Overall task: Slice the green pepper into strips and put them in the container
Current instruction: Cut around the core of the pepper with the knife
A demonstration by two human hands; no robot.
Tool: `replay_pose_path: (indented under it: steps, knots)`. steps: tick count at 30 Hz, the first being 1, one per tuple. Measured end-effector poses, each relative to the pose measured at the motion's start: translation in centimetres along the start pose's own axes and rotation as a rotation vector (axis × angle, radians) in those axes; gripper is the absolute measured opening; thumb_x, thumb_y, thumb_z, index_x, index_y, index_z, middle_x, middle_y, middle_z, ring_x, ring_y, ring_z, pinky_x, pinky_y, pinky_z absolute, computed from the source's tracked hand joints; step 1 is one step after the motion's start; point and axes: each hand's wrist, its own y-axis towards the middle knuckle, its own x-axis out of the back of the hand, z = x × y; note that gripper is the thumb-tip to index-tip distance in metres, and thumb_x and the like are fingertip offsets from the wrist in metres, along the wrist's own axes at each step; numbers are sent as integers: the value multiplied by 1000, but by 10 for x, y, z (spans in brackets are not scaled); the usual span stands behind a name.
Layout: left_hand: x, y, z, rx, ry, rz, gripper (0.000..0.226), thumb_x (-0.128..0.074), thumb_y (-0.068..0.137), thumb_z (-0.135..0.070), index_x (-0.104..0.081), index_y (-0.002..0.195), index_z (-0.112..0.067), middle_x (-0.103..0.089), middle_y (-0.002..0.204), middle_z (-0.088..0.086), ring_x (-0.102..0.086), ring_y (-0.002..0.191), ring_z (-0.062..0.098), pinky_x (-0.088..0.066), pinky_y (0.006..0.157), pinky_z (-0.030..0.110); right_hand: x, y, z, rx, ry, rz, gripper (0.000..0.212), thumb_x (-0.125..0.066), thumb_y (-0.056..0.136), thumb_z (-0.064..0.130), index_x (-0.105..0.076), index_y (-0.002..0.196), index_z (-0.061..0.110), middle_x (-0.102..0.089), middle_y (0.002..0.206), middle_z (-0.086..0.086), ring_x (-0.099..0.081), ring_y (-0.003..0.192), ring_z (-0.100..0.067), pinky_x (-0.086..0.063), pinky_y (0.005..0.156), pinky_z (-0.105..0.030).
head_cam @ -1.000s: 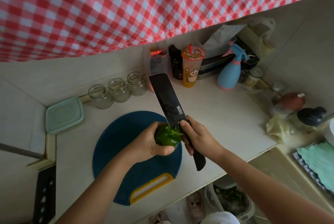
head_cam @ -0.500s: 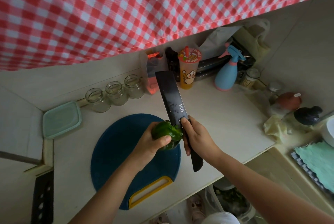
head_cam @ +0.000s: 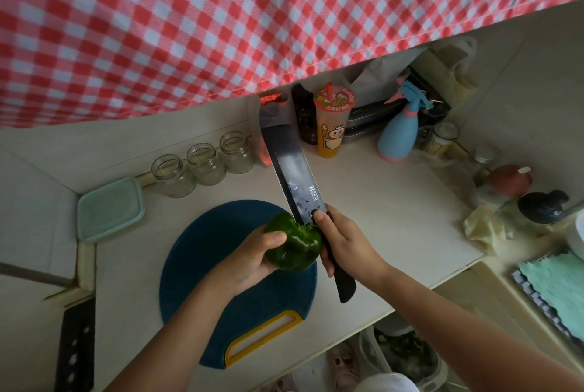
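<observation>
A whole dark green pepper (head_cam: 295,246) is held over the right side of the round blue cutting board (head_cam: 208,265). My left hand (head_cam: 252,257) grips the pepper from the left, thumb across its top. My right hand (head_cam: 343,241) holds the black handle of a dark cleaver (head_cam: 292,175). The blade points away from me and its heel touches the pepper near the stem. A pale green lidded container (head_cam: 110,208) lies at the counter's far left.
Three empty glass jars (head_cam: 203,164) line the back wall. A yellow drink cup (head_cam: 331,126), a blue spray bottle (head_cam: 399,132) and several bottles crowd the back right. A red checked cloth (head_cam: 221,21) hangs overhead. A teal cloth (head_cam: 556,287) lies at right.
The pepper has turned in my left hand, so more of its body faces up. The cleaver's heel stays at the stem; both hands stay over the board's right side.
</observation>
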Motion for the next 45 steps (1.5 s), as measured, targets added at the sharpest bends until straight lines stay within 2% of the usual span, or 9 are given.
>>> replay_pose_path:
  steps: [6,10,13,19,23,26,31,36,45]
  knots:
    - [-12,-2,13,-88,-175,-178,82,-84,51,-52,-58,121,-19,-64,118,12,-60,113,27,-53,86,37,-17,-5,-10,-73,105,-131,33,-32,102,37,-47,103,8,-54,54,-8,-51,42,-24,-47,48,-35]
    - [-30,0,28,-182,-176,-472,73,-61,72,-62,-51,129,-19,-61,122,12,-60,113,24,-51,92,41,-25,-6,-12,-73,124,-160,32,-31,102,35,-49,105,9,-54,53,-6,-52,41,-22,-46,46,-32]
    - [-38,3,24,-156,-161,-532,60,-52,73,-62,-55,120,-25,-62,120,10,-61,110,23,-49,95,44,-23,-5,-12,-53,116,-168,32,-31,102,36,-50,103,11,-54,51,-5,-51,40,-24,-45,46,-33]
    - [-47,4,11,-96,-178,-509,63,-40,73,-67,-63,113,-24,-70,105,8,-68,94,24,-52,63,33,-22,-6,-8,-15,93,-192,36,-30,102,36,-49,100,6,-58,50,-8,-51,42,-30,-48,49,-46]
    - [-48,1,8,-27,-183,-504,56,-39,81,-64,-64,108,-23,-71,100,9,-68,84,24,-49,53,30,-20,-8,-12,-38,67,-186,35,-32,101,39,-48,96,9,-59,55,-16,-53,43,-33,-47,47,-45]
    - [-48,0,7,17,-180,-457,65,-43,74,-66,-61,116,-21,-67,106,13,-65,84,26,-48,50,30,-17,-10,-12,-42,36,-167,34,-32,101,38,-48,97,7,-57,51,-8,-52,42,-30,-46,46,-40]
    - [-48,-3,4,65,-145,-397,65,-40,79,-67,-63,113,-17,-68,87,13,-62,60,21,-43,48,28,-15,-13,-12,-11,15,-139,36,-32,99,41,-48,102,8,-58,55,-17,-52,44,-34,-45,47,-40]
    - [-45,-5,2,133,-133,-355,68,-41,77,-67,-60,117,-16,-64,92,16,-58,60,22,-42,45,26,-15,-16,-13,30,-20,-115,40,-32,94,49,-48,101,13,-57,53,-15,-52,42,-33,-45,47,-39]
    - [-42,-9,-4,259,-67,-249,58,-37,83,-67,-67,94,-18,-65,70,9,-53,49,19,-38,39,20,-12,-21,-17,50,-43,-59,46,-30,94,48,-48,102,6,-55,50,-8,-51,39,-26,-45,47,-33]
